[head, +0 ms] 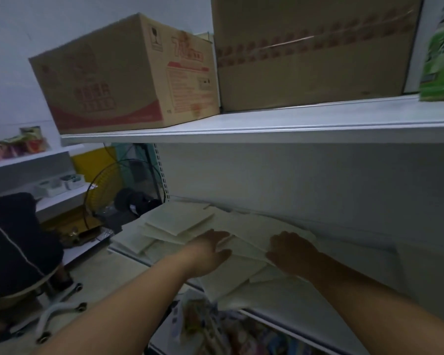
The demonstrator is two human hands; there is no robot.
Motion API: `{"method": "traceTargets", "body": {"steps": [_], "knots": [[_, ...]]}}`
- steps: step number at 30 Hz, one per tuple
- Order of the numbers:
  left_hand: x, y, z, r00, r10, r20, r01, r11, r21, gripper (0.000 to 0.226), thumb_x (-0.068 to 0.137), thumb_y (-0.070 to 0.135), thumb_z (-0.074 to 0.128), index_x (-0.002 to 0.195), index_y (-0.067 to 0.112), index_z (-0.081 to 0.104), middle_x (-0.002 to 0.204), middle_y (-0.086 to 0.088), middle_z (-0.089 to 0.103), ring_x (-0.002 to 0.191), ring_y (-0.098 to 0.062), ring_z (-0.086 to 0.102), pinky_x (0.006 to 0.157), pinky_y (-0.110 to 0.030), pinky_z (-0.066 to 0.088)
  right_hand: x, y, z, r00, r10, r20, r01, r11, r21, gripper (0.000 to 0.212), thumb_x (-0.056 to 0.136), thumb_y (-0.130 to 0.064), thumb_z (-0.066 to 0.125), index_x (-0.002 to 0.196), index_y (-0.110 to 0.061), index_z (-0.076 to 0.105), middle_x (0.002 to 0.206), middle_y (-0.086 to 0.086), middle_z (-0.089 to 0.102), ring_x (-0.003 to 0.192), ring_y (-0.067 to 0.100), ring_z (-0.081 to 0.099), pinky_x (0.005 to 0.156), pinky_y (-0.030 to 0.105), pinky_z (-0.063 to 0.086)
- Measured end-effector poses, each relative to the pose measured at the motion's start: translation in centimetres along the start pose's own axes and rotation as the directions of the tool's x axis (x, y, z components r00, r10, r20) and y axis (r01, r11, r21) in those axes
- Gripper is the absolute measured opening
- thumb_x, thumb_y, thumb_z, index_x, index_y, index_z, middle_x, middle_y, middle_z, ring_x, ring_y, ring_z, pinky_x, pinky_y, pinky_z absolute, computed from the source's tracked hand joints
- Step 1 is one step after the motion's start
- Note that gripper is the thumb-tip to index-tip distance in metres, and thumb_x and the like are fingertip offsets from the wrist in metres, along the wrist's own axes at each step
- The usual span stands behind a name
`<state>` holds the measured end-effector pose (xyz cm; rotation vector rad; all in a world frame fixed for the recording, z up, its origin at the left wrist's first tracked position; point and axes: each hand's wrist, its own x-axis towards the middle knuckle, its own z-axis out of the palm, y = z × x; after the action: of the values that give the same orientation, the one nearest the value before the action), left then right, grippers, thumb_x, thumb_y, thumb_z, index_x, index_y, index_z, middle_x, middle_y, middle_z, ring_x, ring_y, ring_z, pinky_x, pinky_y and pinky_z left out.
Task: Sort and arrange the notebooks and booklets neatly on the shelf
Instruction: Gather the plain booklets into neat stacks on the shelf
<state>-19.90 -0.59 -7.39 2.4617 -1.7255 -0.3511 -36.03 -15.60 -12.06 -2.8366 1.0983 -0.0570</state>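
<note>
Several pale cream booklets lie scattered and overlapping on the middle shelf [420,283]. A loose, skewed stack [176,221] sits at the shelf's left end. More booklets [246,275] spread toward the front edge, some overhanging it. My left hand [210,249] rests flat on the booklets with its fingers on the edge of one sheet. My right hand [291,253] presses on a large booklet [256,233] to the right of it, fingers curled over its near edge. Whether either hand grips is unclear in the dim light.
The white upper shelf [292,119] carries two cardboard boxes [123,75] [315,49] and a green pack [441,55]. A standing fan [105,193] and a rolling chair with a dark garment [16,242] stand at left. Colourful goods [215,331] fill the shelf below.
</note>
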Motion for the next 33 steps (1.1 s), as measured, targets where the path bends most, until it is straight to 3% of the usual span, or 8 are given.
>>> {"method": "traceTargets", "body": {"steps": [6,9,13,18,21,24,28,33], "knots": [[4.6,-4.1,-1.3,0.998,-0.061,0.017,0.063,0.989,-0.136,0.047,0.098,0.04,0.042,0.143,0.027,0.037,0.145,0.002,0.042,0.129,-0.017,0.043,0.105,-0.025,0.034,3.1,0.5,-1.1,0.973,-0.232,0.011,0.224,0.92,-0.322,0.026,0.092,-0.026,0.05,0.095,-0.005,0.066,0.099,0.012,0.067,0.088,0.025,0.063,0.064,0.027,0.036],[5.7,-4.7,-2.3,0.993,-0.093,0.068,0.11,0.941,-0.319,0.033,0.098,0.029,0.046,0.127,0.016,0.054,0.129,-0.009,0.056,0.113,-0.022,0.056,0.103,-0.034,0.044,3.9,0.2,-1.8,0.949,-0.255,-0.184,0.146,0.875,-0.461,0.033,0.032,-0.011,0.087,0.041,-0.014,0.055,0.041,0.003,0.051,0.033,0.018,0.049,0.037,0.017,0.028],[6.6,-4.5,-3.6,0.973,0.058,0.225,0.199,0.289,-0.936,0.033,0.095,0.04,0.05,0.121,0.019,0.051,0.113,-0.005,0.064,0.099,-0.024,0.065,0.087,-0.04,0.055,3.5,-5.0,-5.2,0.787,-0.189,-0.587,0.019,0.959,-0.283,0.032,0.045,-0.01,0.075,0.037,-0.017,0.045,0.032,0.002,0.041,0.023,0.017,0.04,0.035,0.015,0.028],[7.7,-6.0,-4.3,0.993,0.089,0.075,0.094,-0.24,-0.966,0.035,0.094,0.022,0.051,0.126,0.009,0.056,0.117,-0.013,0.066,0.103,-0.029,0.062,0.086,-0.036,0.054,5.2,-14.1,-4.9,0.769,-0.239,-0.593,0.13,0.967,-0.22,0.017,0.051,-0.024,0.069,0.046,-0.018,0.054,0.036,0.001,0.05,0.027,0.012,0.047,0.039,0.016,0.017],[7.8,-11.3,-5.7,0.995,-0.096,-0.017,-0.04,-0.247,-0.968,0.024,0.093,0.001,0.04,0.1,0.005,0.063,0.082,-0.01,0.074,0.083,-0.028,0.065,0.077,-0.037,0.053,8.0,-17.2,-4.2,0.83,-0.138,-0.541,0.218,0.972,0.086,0.025,0.083,-0.034,0.053,0.062,-0.021,0.052,0.062,0.002,0.064,0.056,0.016,0.061,0.049,0.025,0.029],[7.3,-19.7,-7.3,0.978,-0.204,-0.038,-0.094,-0.272,-0.958,0.023,0.094,-0.001,0.039,0.101,0.008,0.059,0.092,-0.014,0.07,0.09,-0.033,0.061,0.082,-0.046,0.049,11.1,-18.9,-2.7,0.862,-0.068,-0.502,0.206,0.952,0.225,0.037,0.091,-0.042,0.031,0.088,-0.02,0.061,0.095,0.003,0.067,0.093,0.022,0.062,0.073,0.032,0.043],[6.2,-28.3,-8.1,0.958,-0.286,-0.027,-0.102,-0.251,-0.963,0.028,0.09,-0.003,0.041,0.112,0.005,0.056,0.098,-0.017,0.069,0.092,-0.035,0.06,0.079,-0.048,0.047,14.5,-21.9,0.6,0.988,-0.129,-0.087,0.127,0.992,-0.023,0.071,0.081,-0.069,0.037,0.136,-0.024,0.038,0.14,0.001,0.039,0.126,0.022,0.039,0.102,0.039,0.033],[5.9,-34.5,-7.4,0.952,-0.302,0.053,-0.023,-0.244,-0.97,0.028,0.09,-0.006,0.041,0.113,0.001,0.055,0.101,-0.02,0.065,0.09,-0.036,0.061,0.073,-0.045,0.048,15.4,-23.4,2.5,0.985,-0.144,-0.094,0.122,0.971,-0.208,0.048,0.093,-0.05,0.04,0.129,-0.019,0.041,0.13,0.005,0.044,0.118,0.023,0.041,0.095,0.033,0.034]]}}
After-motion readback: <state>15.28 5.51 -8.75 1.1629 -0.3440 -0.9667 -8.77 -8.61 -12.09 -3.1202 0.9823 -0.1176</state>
